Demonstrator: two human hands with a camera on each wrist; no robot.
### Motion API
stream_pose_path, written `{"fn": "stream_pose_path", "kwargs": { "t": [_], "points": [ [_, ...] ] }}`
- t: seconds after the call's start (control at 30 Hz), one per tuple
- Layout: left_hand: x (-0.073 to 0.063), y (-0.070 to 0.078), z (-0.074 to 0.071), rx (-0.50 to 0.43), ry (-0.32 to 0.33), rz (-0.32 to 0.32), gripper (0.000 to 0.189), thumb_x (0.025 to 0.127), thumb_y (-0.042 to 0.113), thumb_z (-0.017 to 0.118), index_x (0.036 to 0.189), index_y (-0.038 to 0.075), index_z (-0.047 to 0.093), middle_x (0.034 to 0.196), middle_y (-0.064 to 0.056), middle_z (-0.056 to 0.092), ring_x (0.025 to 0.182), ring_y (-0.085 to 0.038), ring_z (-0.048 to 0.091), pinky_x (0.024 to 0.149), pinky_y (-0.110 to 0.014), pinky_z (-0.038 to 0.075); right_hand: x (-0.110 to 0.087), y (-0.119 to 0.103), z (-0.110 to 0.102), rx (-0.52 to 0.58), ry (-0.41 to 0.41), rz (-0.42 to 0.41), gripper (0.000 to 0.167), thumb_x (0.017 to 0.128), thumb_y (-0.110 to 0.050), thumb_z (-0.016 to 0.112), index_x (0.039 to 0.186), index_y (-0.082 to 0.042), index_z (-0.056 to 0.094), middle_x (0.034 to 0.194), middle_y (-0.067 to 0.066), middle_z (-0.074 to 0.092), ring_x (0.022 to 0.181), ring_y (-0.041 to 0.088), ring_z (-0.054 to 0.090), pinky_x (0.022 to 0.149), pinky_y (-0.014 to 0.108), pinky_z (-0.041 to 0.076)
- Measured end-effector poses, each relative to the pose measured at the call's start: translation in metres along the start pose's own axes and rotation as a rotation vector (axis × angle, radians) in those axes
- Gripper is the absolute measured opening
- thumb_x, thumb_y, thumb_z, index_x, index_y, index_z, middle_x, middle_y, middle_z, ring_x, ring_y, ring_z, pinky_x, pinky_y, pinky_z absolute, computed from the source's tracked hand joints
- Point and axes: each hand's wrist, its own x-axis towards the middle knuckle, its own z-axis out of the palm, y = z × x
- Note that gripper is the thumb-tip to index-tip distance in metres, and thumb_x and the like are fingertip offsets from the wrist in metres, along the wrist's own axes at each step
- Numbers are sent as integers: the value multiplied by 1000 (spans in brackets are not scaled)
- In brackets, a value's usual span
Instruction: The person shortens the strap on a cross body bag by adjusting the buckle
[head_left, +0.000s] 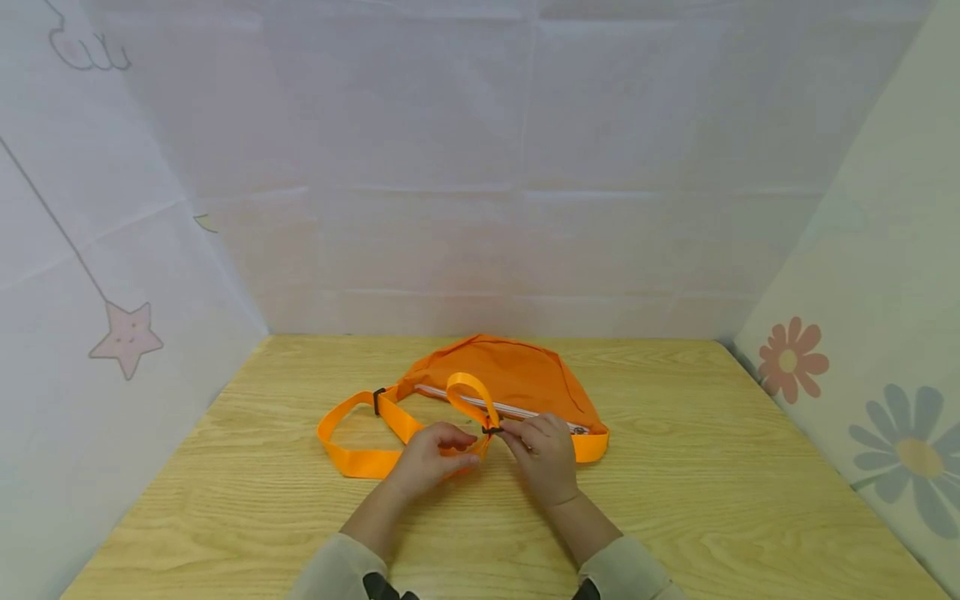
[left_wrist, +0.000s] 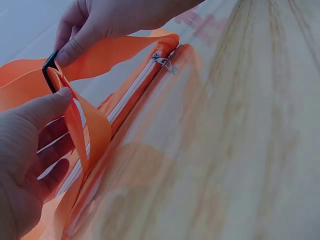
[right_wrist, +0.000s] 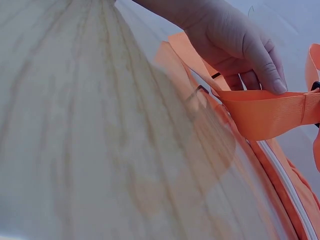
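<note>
An orange waist bag (head_left: pixel 498 367) lies on the table, its white zipper (left_wrist: pixel 131 97) facing the person. At its front, my right hand (head_left: pixel 546 450) pinches a black slide buckle (head_left: pixel 492 430) between thumb and fingers. Strap webbing runs through this buckle and stands up above it in a small loop (head_left: pixel 468 379). To the left, my left hand (head_left: pixel 431 458) pinches the orange strap (right_wrist: pixel 272 115) just beside the buckle. In the left wrist view its thumb (left_wrist: pixel 52 106) lies against the webbing, close under the buckle. The right wrist view shows the left hand but not the right.
A wide loop of strap (head_left: pixel 367 462) lies to the left of the bag, with a second black buckle (head_left: pixel 378 402) on it. A metal zipper pull (left_wrist: pixel 162 62) sits at one end of the zipper. Printed cloth walls (head_left: pixel 420 250) border the wooden table (head_left: pixel 697 500).
</note>
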Motion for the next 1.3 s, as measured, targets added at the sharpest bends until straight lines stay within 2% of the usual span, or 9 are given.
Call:
{"fn": "stream_pose_path", "kwargs": {
  "t": [0.23, 0.5, 0.57, 0.9, 1.13, 1.3],
  "points": [
    [-3, 4, -1, 133, 113, 152, 12, 86, 17, 75, 95, 11, 79, 90, 2, 71, 88, -16, 65, 82, -29, 55, 1, 0, -1, 3, 32, -17, 44, 94, -47, 54, 83, -11, 78, 67, -3, 69, 62, 13, 54, 63, 24, 38],
    [-1, -1, -4, 376, 240, 395, 10, 79, 7, 79, 89, 6, 79, 81, 1, 71, 76, -15, 64, 72, -27, 55, 1, 2, 0, 2, 37, -6, 45, 94, -47, 54, 82, -11, 78, 68, -3, 71, 61, 14, 54, 63, 25, 38],
    [-1, -4, -5, 420, 260, 437, 10, 78, 7, 80, 88, 7, 79, 79, 1, 71, 74, -15, 64, 70, -27, 54, 1, 2, 1, 0, 37, -6, 44, 94, -47, 54, 82, -12, 78, 68, -3, 71, 62, 14, 55, 63, 25, 38],
    [-3, -10, -16, 449, 284, 477, 11, 76, 4, 80, 87, 5, 78, 78, -1, 71, 71, -15, 63, 67, -28, 53, -1, 5, 2, 31, 40, -2, 29, 88, -38, 68, 83, -11, 78, 69, -2, 72, 62, 14, 56, 63, 24, 38],
    [-5, -14, -22, 455, 299, 480, 12, 74, 3, 80, 85, 5, 78, 76, 0, 70, 68, -13, 63, 65, -24, 52, -2, 5, 1, 6, 22, 5, 35, 90, -43, 64, 83, -12, 78, 70, -3, 72, 63, 13, 56, 63, 25, 38],
    [-7, -16, -25, 460, 320, 487, 13, 73, 0, 81, 85, 5, 78, 76, 0, 70, 68, -13, 62, 65, -26, 52, -1, 4, 1, 13, 21, -1, 21, 82, -32, 75, 83, -11, 78, 69, -2, 71, 63, 14, 56, 64, 25, 39]
  ]
}}
